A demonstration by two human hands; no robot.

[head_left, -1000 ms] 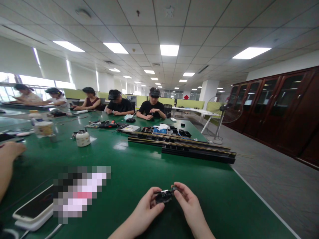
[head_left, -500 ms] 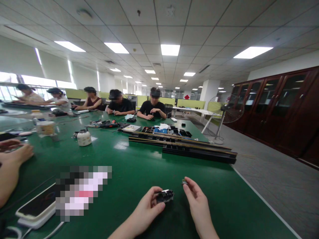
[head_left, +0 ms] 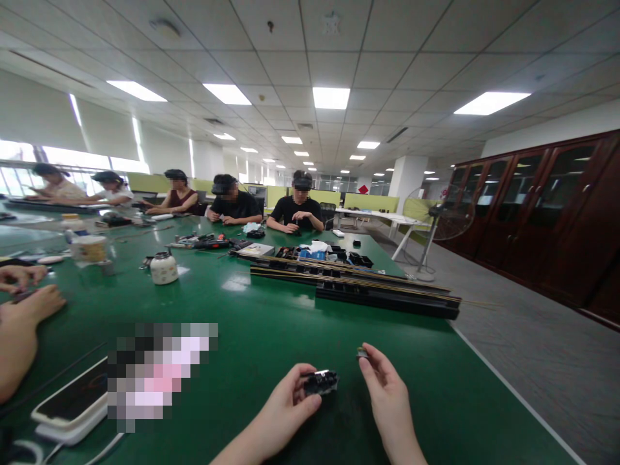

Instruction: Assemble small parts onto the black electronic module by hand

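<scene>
My left hand (head_left: pixel 293 397) is closed around a small black plastic part (head_left: pixel 320 382) with a shiny, clear-looking edge. Just to the right, my right hand (head_left: pixel 385 387) pinches a tiny grey metallic piece (head_left: pixel 361 352) between thumb and forefinger. Both hands are held over the near part of the green table (head_left: pixel 232 413), with a gap between them. What exactly the two pieces are is too small to make out.
Long black rails (head_left: pixel 387 301) with thin brass-coloured rods lie across the table ahead. A white jar (head_left: pixel 163 268) stands left of them, and a phone (head_left: pixel 72 394) with cables lies near left. A co-worker's hands (head_left: pixel 33 297) are at the left edge; several people sit beyond.
My right hand has shifted very slightly to the right with the small grey piece. My left hand and the black part stay in place. The co-worker's hands at left moved a little.
</scene>
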